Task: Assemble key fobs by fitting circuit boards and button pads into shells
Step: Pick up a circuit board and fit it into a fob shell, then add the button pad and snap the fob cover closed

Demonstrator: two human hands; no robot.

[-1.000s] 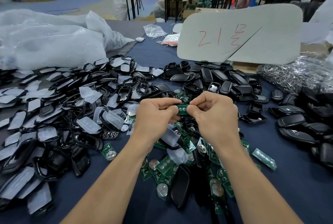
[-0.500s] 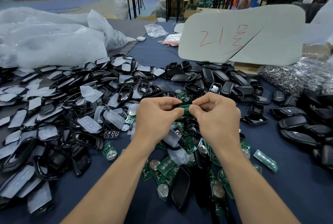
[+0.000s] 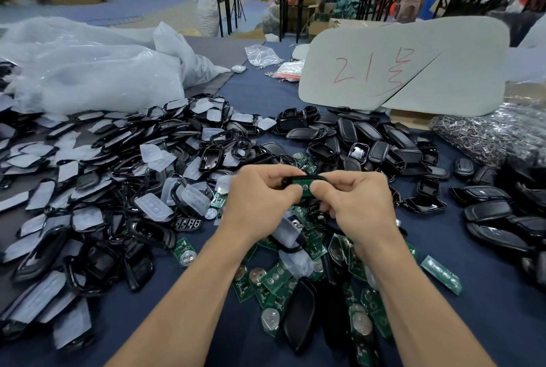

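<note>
Pinching shell (image 3: pixel 287 181) at both ends with fingers of left hand (image 3: pixel 260 196) and right hand (image 3: pixel 359 205) clamped tight, mid-air at scene centre. Seating board (image 3: pixel 305 182) inside, apparently. If pressed skewed, could jam or crack; if slipped, could vanish among loose boards (image 3: pixel 277 278) just below.

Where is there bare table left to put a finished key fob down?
Bare blue cloth shows near right, between the green circuit boards and the black shells at the right edge. More lies far off, between the plastic bag and the white board. The left side is heaped with shells and clear pads, and boards crowd the middle.
</note>
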